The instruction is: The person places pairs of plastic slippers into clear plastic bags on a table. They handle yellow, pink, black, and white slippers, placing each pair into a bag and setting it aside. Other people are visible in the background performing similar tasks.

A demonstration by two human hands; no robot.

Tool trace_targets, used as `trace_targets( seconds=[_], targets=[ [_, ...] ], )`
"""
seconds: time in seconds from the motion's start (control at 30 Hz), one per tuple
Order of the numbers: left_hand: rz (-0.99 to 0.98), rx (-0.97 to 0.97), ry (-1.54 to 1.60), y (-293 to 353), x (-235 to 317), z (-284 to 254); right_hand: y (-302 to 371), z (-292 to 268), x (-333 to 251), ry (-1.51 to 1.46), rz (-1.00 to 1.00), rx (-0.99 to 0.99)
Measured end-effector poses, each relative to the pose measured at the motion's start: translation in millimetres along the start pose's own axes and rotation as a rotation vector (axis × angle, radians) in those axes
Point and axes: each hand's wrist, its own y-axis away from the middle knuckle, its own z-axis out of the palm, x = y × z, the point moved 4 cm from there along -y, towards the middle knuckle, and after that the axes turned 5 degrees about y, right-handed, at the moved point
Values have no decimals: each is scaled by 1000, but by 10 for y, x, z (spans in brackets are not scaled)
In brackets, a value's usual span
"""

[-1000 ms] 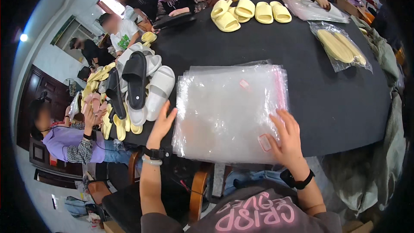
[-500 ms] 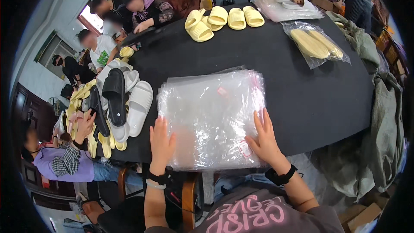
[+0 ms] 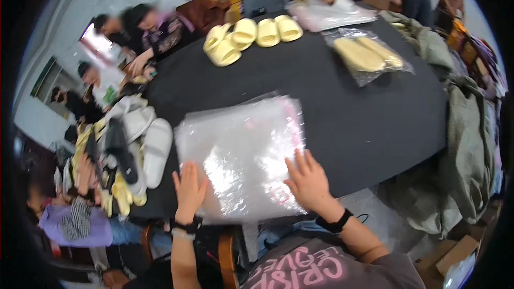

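Observation:
A stack of clear plastic bags (image 3: 241, 155) lies flat on the black table in front of me. My left hand (image 3: 190, 188) rests along the stack's left edge with its fingers stretched out. On the near right part of the stack lies my right hand (image 3: 309, 182), fingers spread and palm down. Neither hand grips anything. Pink print shows on the bags near their right side.
To the left is a pile of slides, with a white slide (image 3: 158, 152) and a black slide (image 3: 120, 152). Yellow slides (image 3: 267, 32) stand on the far table (image 3: 375, 128); a bagged yellow pair (image 3: 369, 53) lies far right. Several people surround the table; a co-worker's hand (image 3: 84, 174) touches the pile.
The view has turned, so the table and stack sit farther left and lower. My right hand has shifted slightly inward over the stack; my left stays at its edge.

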Motion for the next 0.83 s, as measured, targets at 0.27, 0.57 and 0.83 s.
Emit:
trace_targets(
  seconds=[0.27,0.57,0.83],
  targets=[
    [81,-64,359,277,1333,-387,-72,-109,250,-270,-49,-86],
    [21,59,408,341,1167,117,-1012,-1513,2476,370,318,303],
    [10,67,410,349,1135,156,-1525,-1320,3415,488,376,16]
  ],
)
